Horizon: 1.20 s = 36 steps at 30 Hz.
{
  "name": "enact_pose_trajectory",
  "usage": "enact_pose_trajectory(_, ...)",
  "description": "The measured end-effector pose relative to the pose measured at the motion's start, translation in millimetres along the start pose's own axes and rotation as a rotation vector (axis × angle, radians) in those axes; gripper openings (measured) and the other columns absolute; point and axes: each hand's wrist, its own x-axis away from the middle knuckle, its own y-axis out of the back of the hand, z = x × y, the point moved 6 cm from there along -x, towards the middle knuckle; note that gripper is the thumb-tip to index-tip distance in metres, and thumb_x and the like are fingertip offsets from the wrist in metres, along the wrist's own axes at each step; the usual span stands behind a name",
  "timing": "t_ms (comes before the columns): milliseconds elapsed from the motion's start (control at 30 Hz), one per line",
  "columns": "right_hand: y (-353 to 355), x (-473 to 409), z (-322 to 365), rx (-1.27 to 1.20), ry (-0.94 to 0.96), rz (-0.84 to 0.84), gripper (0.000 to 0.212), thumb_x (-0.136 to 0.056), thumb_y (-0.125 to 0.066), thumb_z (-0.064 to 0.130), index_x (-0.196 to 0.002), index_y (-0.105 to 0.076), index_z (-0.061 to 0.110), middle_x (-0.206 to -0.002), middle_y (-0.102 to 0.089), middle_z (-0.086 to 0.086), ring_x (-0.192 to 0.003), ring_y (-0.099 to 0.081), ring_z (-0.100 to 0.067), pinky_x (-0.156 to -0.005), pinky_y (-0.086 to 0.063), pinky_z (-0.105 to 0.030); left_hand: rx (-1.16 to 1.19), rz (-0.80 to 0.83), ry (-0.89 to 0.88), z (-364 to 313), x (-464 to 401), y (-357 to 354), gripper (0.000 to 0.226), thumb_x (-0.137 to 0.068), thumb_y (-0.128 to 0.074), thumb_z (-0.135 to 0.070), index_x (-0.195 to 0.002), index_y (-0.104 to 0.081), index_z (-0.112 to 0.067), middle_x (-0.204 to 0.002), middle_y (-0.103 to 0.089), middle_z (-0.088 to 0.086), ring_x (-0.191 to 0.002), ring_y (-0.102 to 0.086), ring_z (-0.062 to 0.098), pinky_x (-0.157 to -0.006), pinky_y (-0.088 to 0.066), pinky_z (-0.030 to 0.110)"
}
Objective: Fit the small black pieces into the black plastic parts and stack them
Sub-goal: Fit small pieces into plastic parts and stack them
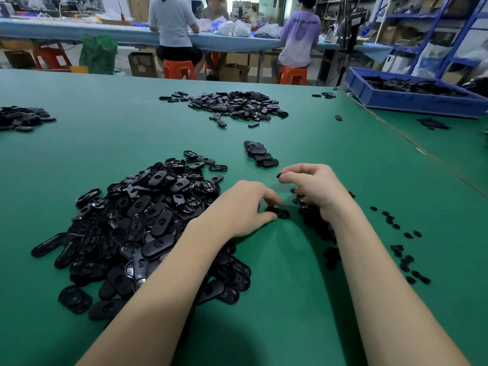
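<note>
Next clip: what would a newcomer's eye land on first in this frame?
Probably the big heap of black plastic parts on the green table, just left of the person's arms. Next, the two hands at centre: the left hand holds one part against the table, while the right hand pinches a small black piece above it. A short stack of parts lies just beyond the hands.

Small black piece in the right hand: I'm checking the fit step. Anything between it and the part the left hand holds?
Nothing visible: bare green mat separates the small black piece, pinched by the right hand, from the part under the left hand.
</note>
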Motion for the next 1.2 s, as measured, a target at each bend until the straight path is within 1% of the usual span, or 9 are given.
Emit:
enact_pose_trajectory(67,0,0,1,-0.013,0.001,0.011,0.006,-0.082,-0.077,0.022,-0.078,-0.076,0.027,-0.073,-0.064,0.011,-0.066,-0.048,-0.012,-0.041,-0.036,-0.011,-0.012,-0.014,-0.008,0,0,3,0.023,-0.090,-0.070,-0.033,-0.113,-0.071,-0.035,-0.098,-0.065,-0.013,-0.085,-0.056,0.011,-0.089,-0.051,0.036)
enact_pose_trajectory(233,-1,-1,1,-0.148,-0.020,0.059,0.014,-0.083,-0.074,0.015,-0.081,-0.080,0.027,-0.072,-0.069,0.018,-0.060,-0.044,-0.011,-0.040,-0.030,-0.015,0.078,-0.127,0.017,6,0,10,0.040,-0.098,-0.060,-0.021,-0.138,-0.058,-0.022,-0.109,-0.054,0.000,-0.087,-0.056,0.014,-0.092,-0.041,0.021)
enact_pose_trajectory(367,-7,-1,-2,-0.306,-0.081,0.170,0.014,-0.086,-0.072,0.008,-0.085,-0.077,0.021,-0.085,-0.073,0.005,-0.052,-0.048,-0.008,-0.040,-0.028,-0.015,0.241,-0.247,0.064,13,3,21,0.024,-0.098,-0.058,-0.015,-0.119,-0.067,-0.022,-0.108,-0.058,0.003,-0.077,-0.063,0.012,-0.075,-0.043,0.007)
enact_pose_trajectory(400,-10,0,-3,-0.343,-0.098,0.209,0.013,-0.088,-0.071,0.007,-0.088,-0.075,0.020,-0.087,-0.075,0.002,-0.051,-0.051,-0.007,-0.040,-0.030,-0.014,0.292,-0.263,0.070,13,4,22,0.022,-0.096,-0.059,-0.013,-0.114,-0.066,-0.024,-0.106,-0.061,0.003,-0.075,-0.065,0.011,-0.073,-0.047,0.008)
enact_pose_trajectory(533,-20,5,-2,-0.364,-0.136,0.317,0.011,-0.090,-0.071,0.007,-0.093,-0.071,0.018,-0.085,-0.078,-0.001,-0.057,-0.063,-0.009,-0.044,-0.044,-0.014,0.479,-0.280,0.123,16,5,21,0.017,-0.090,-0.064,-0.013,-0.100,-0.059,-0.025,-0.100,-0.069,-0.003,-0.076,-0.073,0.012,-0.085,-0.059,0.040)
enact_pose_trajectory(667,-24,8,0,-0.334,-0.119,0.349,0.013,-0.089,-0.074,0.008,-0.090,-0.073,0.020,-0.082,-0.077,0.000,-0.060,-0.066,-0.008,-0.047,-0.048,-0.015,0.683,-0.222,0.163,20,3,16,0.022,-0.088,-0.063,-0.004,-0.104,-0.064,-0.019,-0.096,-0.076,0.002,-0.085,-0.075,0.020,-0.091,-0.058,0.046)
enact_pose_trajectory(767,-23,8,2,-0.331,-0.103,0.368,0.010,-0.088,-0.076,0.012,-0.091,-0.074,0.021,-0.087,-0.077,0.000,-0.062,-0.066,-0.007,-0.048,-0.048,-0.015,0.784,-0.220,0.172,21,3,18,0.023,-0.085,-0.073,-0.003,-0.103,-0.068,-0.017,-0.095,-0.077,0.003,-0.090,-0.075,0.019,-0.094,-0.057,0.038)
enact_pose_trajectory(933,-21,8,6,-0.328,-0.075,0.370,0.011,-0.087,-0.078,0.014,-0.081,-0.078,0.023,-0.083,-0.077,0.002,-0.060,-0.064,-0.006,-0.049,-0.048,-0.015,0.932,-0.274,0.197,24,7,25,0.023,-0.085,-0.073,0.003,-0.104,-0.072,-0.009,-0.097,-0.077,0.009,-0.090,-0.075,0.014,-0.081,-0.055,0.015)
enact_pose_trajectory(1200,-16,7,9,-0.179,-0.078,0.318,0.006,-0.087,-0.078,0.017,-0.083,-0.077,0.022,-0.084,-0.076,0.004,-0.054,-0.057,-0.003,-0.041,-0.033,-0.013,1.373,-0.214,0.350,30,7,17,0.020,-0.092,-0.061,0.008,-0.109,-0.067,-0.001,-0.100,-0.075,0.021,-0.094,-0.075,0.028,-0.080,-0.060,0.022)
